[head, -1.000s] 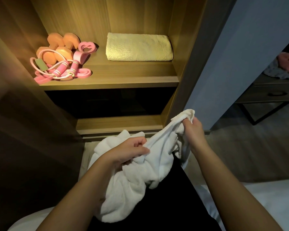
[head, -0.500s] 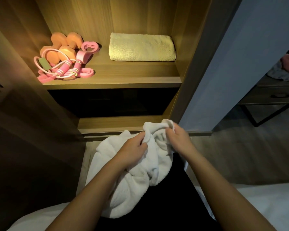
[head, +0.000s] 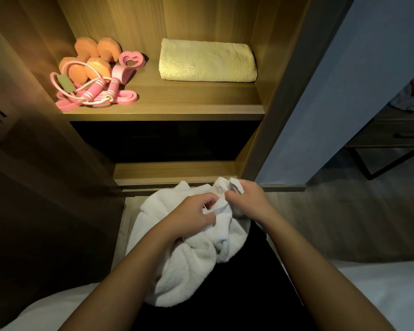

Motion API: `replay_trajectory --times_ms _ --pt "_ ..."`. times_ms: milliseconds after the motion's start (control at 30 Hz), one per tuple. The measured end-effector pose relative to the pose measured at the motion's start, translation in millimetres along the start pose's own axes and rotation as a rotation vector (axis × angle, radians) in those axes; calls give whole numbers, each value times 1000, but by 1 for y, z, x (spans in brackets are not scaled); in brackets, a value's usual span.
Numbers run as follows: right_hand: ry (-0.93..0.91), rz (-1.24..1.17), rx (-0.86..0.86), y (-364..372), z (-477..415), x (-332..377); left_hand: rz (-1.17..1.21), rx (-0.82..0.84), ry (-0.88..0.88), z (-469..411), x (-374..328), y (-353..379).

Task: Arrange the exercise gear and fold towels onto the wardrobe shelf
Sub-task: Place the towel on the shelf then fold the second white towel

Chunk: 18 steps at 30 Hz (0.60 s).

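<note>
Low in the frame, both hands are into the white towel (head: 189, 266). It lies bunched across the person's lap, over dark clothing, just in front of the wardrobe's bottom ledge. The left grip (head: 194, 216) has its fingers curled and pinches a fold of cloth near the top of the bundle. The right grip (head: 246, 199), right beside it and almost touching, is clamped on a raised corner of the same towel, with cloth poking out above the knuckles.

Up on the lit wardrobe shelf (head: 177, 108), the yellow towel (head: 207, 60) lies folded flat on the right, toward the back. On the left of that shelf the gear sits in a cluster. Two orange dumbbells (head: 91, 60) are at the back, and a pink jump rope (head: 93, 90) loops over them with its handles pointing forward. A pink heart-shaped piece (head: 129, 59) lies beside the dumbbells, and a pink band (head: 121, 101) sits near the front edge. A stretch of shelf separates the gear from the yellow towel.

White bedding (head: 380, 290) shows at bottom right, and a dark table (head: 392, 132) with a drawer stands at far right.
</note>
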State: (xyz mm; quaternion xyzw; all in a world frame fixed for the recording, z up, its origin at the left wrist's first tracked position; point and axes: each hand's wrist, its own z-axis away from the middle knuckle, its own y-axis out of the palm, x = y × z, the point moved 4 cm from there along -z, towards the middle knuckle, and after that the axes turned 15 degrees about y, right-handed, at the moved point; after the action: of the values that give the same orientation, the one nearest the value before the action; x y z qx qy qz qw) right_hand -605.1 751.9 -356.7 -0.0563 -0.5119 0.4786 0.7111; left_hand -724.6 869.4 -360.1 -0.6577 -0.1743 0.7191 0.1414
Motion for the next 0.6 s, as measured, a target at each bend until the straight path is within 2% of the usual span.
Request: replay_trajectory --times_ms 167,267,333,433,500,600 --pt "95 144 -219 -22 -16 -16 -273 -39 -124 10 12 -26" --pt "160 201 -262 -28 -21 -24 -266 -122 -190 17 20 -40" --pt "126 210 -234 -22 -17 -21 -223 -184 -168 18 20 -40" --pt "-130 230 -149 -6 -1 -7 -195 -246 -106 14 11 -33" --pt "-257 222 -13 9 10 0 -185 -285 -60 8 3 -28" --pt "-278 180 157 18 13 1 -181 -339 -45 1 -3 -24"
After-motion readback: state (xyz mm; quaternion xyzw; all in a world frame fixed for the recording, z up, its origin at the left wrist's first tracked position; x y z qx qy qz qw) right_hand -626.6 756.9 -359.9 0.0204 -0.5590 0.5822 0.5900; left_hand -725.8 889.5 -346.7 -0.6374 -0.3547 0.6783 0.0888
